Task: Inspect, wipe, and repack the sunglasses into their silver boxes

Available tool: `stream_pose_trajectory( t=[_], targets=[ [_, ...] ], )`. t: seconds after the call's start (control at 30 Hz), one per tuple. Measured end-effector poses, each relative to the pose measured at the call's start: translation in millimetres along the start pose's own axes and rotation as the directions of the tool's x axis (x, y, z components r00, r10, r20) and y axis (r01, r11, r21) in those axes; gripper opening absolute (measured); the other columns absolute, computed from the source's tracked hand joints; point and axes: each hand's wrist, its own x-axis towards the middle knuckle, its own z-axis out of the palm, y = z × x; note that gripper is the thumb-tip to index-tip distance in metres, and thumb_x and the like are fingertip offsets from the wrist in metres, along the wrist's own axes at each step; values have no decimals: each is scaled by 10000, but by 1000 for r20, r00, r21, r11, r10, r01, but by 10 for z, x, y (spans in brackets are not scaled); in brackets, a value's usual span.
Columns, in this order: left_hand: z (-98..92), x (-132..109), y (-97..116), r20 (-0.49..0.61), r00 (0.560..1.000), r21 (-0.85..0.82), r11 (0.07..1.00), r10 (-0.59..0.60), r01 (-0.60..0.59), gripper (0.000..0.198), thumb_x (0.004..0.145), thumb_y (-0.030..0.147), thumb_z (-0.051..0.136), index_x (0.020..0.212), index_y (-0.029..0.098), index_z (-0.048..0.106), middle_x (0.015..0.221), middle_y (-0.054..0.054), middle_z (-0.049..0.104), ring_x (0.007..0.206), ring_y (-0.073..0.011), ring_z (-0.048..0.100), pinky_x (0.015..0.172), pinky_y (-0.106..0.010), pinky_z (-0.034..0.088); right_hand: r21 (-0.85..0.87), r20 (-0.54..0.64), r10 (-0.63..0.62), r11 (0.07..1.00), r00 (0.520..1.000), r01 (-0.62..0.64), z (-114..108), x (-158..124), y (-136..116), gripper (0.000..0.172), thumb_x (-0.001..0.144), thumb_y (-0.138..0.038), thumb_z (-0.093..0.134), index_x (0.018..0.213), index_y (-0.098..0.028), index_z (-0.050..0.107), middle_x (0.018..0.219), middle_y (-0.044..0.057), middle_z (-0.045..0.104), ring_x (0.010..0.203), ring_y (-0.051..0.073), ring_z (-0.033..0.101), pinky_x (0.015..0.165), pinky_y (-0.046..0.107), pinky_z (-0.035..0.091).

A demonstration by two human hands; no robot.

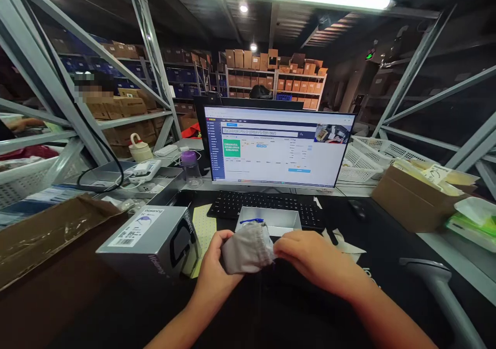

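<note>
My left hand (215,261) is wrapped round a grey cloth drawstring pouch (244,253), which lies tilted with its gathered mouth towards the right. At that mouth, my right hand (300,251) has its fingers closed together; a bit of pale, see-through material shows there, and what the fingertips grip is hidden. Just behind the pouch is an open, light-grey box (282,224), with a blue strip (252,221) showing near its left side. To the left stands a larger grey box (155,240) with a white barcode label and printing on top.
A monitor (267,152) and black keyboard (267,204) are behind the open box. Right of my hands are a handheld scanner (430,276), mouse (357,209) and cardboard box (416,196). A brown carton (58,235) and purple-lidded bottle (189,168) stand left.
</note>
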Motion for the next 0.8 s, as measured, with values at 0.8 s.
stream_pose_trajectory(
  t=[0.8],
  targets=[
    [-52,123,-138,79,993,-419,907,83,-42,1005,619,866,660,1372,227,473,1421,-146,520,1339,-348,466,1128,-442,353,473,-325,324,869,888,-144,30,-26,123,136,829,-96,572,782,-179,669,701,-12,644,638,130,561,598,217,390]
  ],
)
